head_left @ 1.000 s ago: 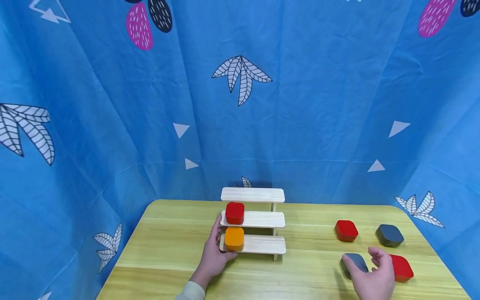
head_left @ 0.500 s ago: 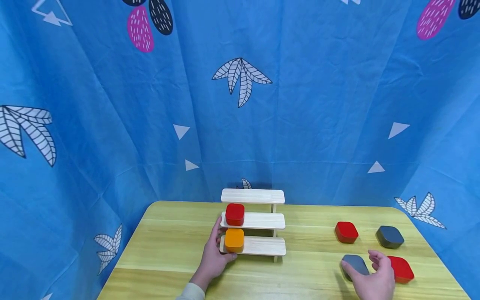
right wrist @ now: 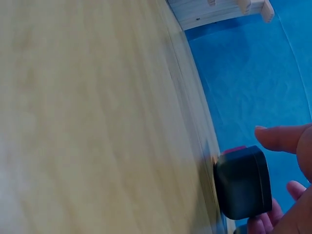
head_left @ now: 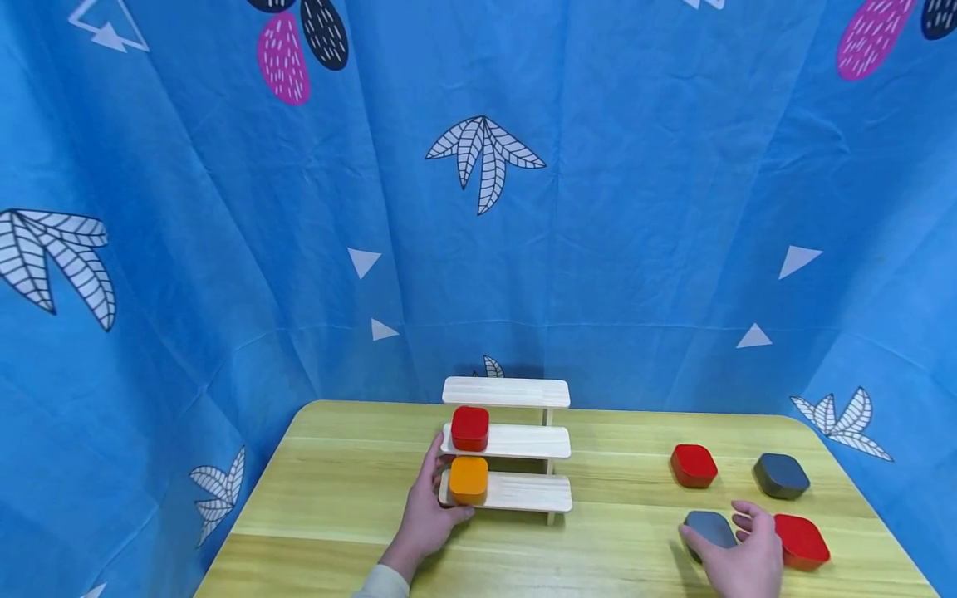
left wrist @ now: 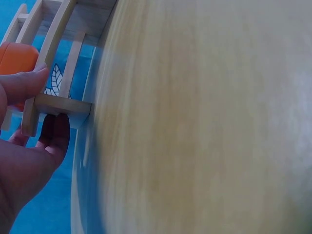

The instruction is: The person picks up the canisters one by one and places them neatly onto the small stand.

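My left hand (head_left: 428, 513) grips the left end of a three-tier wooden display stand (head_left: 523, 492). Its thumb lies at the bottom tier's front edge, and the other fingers reach round the side panel in the left wrist view. An orange rounded-square block (head_left: 468, 479) sits on that tier; a red block (head_left: 470, 427) is on the middle one. Over on the right, my right hand (head_left: 746, 552) is spread around a dark grey block (head_left: 710, 529) on the table. In the right wrist view the thumb (right wrist: 280, 138) stands apart from this block (right wrist: 242, 183), with fingers on its far side.
Beside the right hand lies a red block (head_left: 802, 541), partly covered by it. Farther back are another red block (head_left: 693, 465) and a second dark grey block (head_left: 781, 475). A blue patterned curtain (head_left: 635, 208) hangs behind the wooden table (head_left: 336, 465).
The camera view has shifted slightly. Both hands and the blocks stay essentially where they were.
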A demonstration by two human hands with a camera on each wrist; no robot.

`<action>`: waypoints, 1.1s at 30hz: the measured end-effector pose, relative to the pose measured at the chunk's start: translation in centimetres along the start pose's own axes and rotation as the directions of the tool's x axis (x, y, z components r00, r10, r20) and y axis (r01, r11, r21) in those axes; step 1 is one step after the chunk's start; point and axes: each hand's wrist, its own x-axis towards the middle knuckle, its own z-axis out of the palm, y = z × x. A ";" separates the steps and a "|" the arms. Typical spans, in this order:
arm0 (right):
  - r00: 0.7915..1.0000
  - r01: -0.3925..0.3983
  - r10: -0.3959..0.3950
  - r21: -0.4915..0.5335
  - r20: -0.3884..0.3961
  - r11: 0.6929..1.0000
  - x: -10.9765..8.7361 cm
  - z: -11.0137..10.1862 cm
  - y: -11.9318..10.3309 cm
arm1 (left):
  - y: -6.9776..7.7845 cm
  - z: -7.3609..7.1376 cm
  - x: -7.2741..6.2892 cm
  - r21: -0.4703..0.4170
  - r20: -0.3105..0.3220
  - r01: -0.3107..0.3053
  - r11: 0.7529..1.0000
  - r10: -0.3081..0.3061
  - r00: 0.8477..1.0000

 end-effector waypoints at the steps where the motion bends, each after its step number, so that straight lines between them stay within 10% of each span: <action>1: 1.000 -0.006 0.006 -0.002 0.003 1.000 0.0 0.1 0.0 | 0.0 0.0 0.0 0.002 -0.001 0.002 1.000 -0.002 1.000; 33: 0.993 0.008 0.009 -0.147 0.119 0.989 0.8 0.2 0.9 | 0.2 0.0 -0.1 -0.006 0.002 0.028 1.000 -0.028 1.000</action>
